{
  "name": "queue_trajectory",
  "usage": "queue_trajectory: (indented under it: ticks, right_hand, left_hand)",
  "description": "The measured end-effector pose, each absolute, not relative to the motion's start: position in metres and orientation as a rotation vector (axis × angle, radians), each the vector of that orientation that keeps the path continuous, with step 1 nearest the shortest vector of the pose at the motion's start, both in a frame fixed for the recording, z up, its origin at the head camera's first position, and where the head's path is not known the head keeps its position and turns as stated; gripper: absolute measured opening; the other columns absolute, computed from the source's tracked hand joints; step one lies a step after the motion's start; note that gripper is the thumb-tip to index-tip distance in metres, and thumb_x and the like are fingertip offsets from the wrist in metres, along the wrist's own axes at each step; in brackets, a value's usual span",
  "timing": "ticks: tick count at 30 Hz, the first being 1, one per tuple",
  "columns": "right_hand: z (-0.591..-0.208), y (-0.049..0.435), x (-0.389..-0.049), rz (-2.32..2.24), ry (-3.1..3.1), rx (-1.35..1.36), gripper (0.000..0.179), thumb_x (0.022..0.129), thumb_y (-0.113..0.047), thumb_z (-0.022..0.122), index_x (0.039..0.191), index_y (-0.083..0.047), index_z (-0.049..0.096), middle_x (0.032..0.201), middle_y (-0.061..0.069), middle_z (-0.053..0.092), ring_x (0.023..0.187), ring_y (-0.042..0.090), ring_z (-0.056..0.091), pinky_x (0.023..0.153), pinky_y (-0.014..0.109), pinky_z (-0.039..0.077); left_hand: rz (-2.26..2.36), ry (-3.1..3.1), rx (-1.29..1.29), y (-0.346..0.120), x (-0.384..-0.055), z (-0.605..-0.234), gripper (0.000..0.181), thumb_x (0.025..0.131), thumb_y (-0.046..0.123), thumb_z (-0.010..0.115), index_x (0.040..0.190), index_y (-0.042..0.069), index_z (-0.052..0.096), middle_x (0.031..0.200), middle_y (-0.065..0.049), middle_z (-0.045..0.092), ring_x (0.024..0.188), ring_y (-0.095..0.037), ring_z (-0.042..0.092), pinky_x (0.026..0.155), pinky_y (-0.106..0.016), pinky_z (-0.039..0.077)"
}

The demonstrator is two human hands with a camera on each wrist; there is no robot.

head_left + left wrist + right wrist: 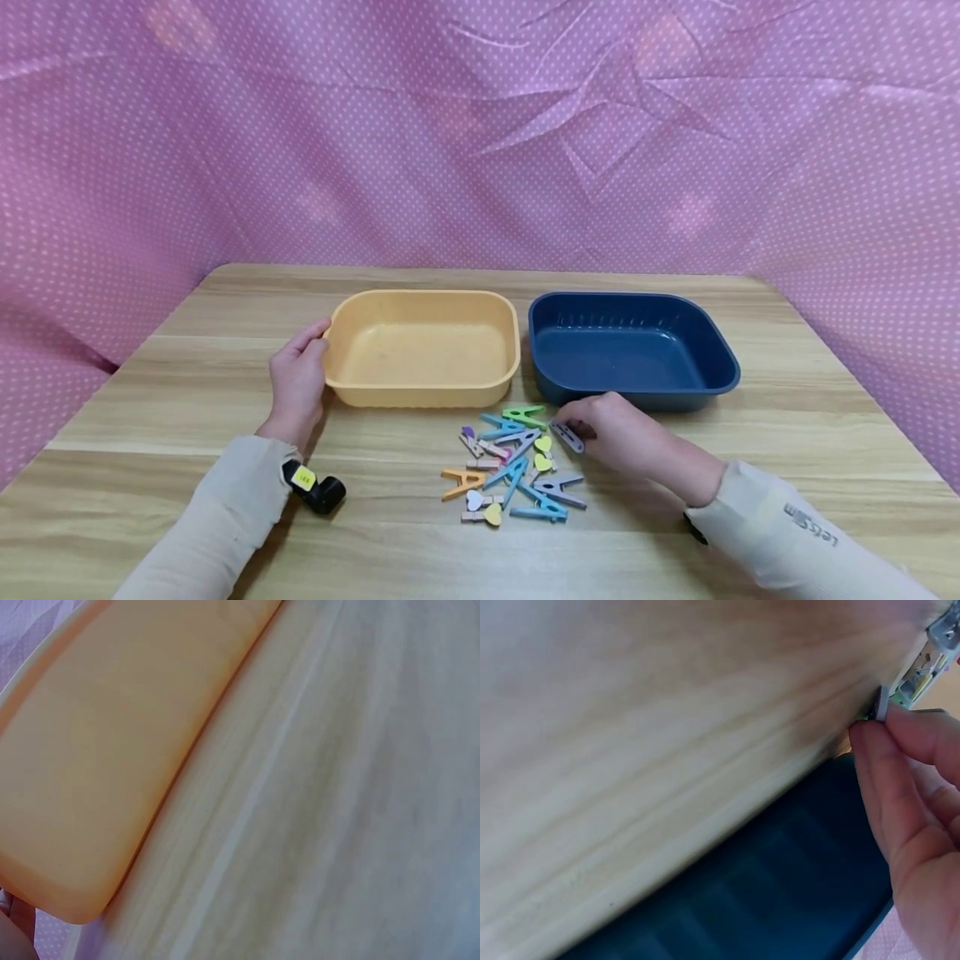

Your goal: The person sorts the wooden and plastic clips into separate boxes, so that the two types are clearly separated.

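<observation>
A yellow plastic basin [420,397] stands on the left of the table, and my left hand [297,382] grips it at its left end. In the left wrist view the side wall of this basin [135,742] fills the upper left. My right hand [618,433] pinches a grey clothespin [567,436] between thumb and fingertips, just in front of the dark blue basin [637,395]. In the right wrist view only part of that clothespin [882,703] shows. Left of it lies a loose pile of clothespins, among them a green one [525,415] and an orange one [463,482].
Small wooden clips with hearts, such as a yellow heart clip [492,514], lie in the pile. The two basins stand side by side with a narrow gap. A pink dotted cloth [480,167] hangs behind the wooden table [390,533].
</observation>
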State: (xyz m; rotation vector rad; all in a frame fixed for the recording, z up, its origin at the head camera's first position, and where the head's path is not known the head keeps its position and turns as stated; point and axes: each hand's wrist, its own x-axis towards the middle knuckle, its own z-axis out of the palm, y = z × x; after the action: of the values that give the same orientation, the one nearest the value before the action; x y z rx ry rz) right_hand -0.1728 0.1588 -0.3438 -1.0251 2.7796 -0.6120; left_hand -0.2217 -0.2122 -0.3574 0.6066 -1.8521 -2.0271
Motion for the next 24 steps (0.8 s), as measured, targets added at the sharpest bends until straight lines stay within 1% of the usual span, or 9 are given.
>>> queue_trajectory:
  ticks: [3, 5, 13, 20, 24]
  right_hand:
    - [-0.3435, 0.1597, -0.1739, -0.644, 2.768, -0.992, 0.035, 0.074, 0.010, 0.065, 0.103, -0.008, 0.069, 0.093, -0.001, 0.068, 0.076, 0.007, 0.057, 0.069, 0.024, 0.055]
    - [-0.3430, 0.1609, -0.1750, -0.675, 2.747, -0.961, 0.036, 0.073, 0.012, 0.064, 0.103, -0.008, 0.069, 0.092, 0.000, 0.068, 0.077, 0.008, 0.058, 0.069, 0.025, 0.055]
    - [-0.3385, 0.1624, -0.1774, -0.814, 2.646, -0.731, 0.037, 0.072, 0.013, 0.061, 0.100, -0.009, 0.070, 0.094, 0.002, 0.068, 0.078, 0.012, 0.059, 0.067, 0.028, 0.056]
    - [-0.3396, 0.1632, -0.1770, -0.900, 2.587, -0.717, 0.035, 0.071, 0.014, 0.059, 0.096, -0.008, 0.070, 0.088, 0.001, 0.067, 0.074, 0.012, 0.058, 0.062, 0.022, 0.054]
    - [-0.3394, 0.1629, -0.1757, -0.917, 2.581, -0.716, 0.033, 0.072, 0.014, 0.060, 0.094, -0.008, 0.070, 0.088, 0.001, 0.067, 0.073, 0.012, 0.058, 0.063, 0.021, 0.054]
  left_hand:
    - [-2.026, -1.860, 0.601, -0.2121, -0.2214, -0.3575, 0.037, 0.092, 0.007, 0.046, 0.127, 0.010, 0.057, 0.138, -0.004, 0.048, 0.122, -0.015, 0.048, 0.097, -0.026, 0.044]
    - [-2.030, -1.855, 0.601, -0.2119, -0.2213, -0.3576, 0.037, 0.092, 0.007, 0.047, 0.127, 0.010, 0.057, 0.138, -0.004, 0.049, 0.122, -0.016, 0.048, 0.097, -0.025, 0.044]
    - [-2.039, -1.855, 0.595, -0.2126, -0.2206, -0.3578, 0.037, 0.092, 0.007, 0.046, 0.128, 0.011, 0.056, 0.138, -0.003, 0.048, 0.123, -0.016, 0.047, 0.098, -0.026, 0.043]
    - [-2.036, -1.883, 0.582, -0.2137, -0.2199, -0.3579, 0.038, 0.093, 0.009, 0.045, 0.130, 0.012, 0.054, 0.140, -0.002, 0.046, 0.125, -0.016, 0.045, 0.100, -0.027, 0.042]
    - [-2.059, -1.862, 0.587, -0.2134, -0.2205, -0.3580, 0.038, 0.093, 0.009, 0.045, 0.130, 0.011, 0.054, 0.140, -0.003, 0.046, 0.125, -0.017, 0.046, 0.099, -0.027, 0.042]
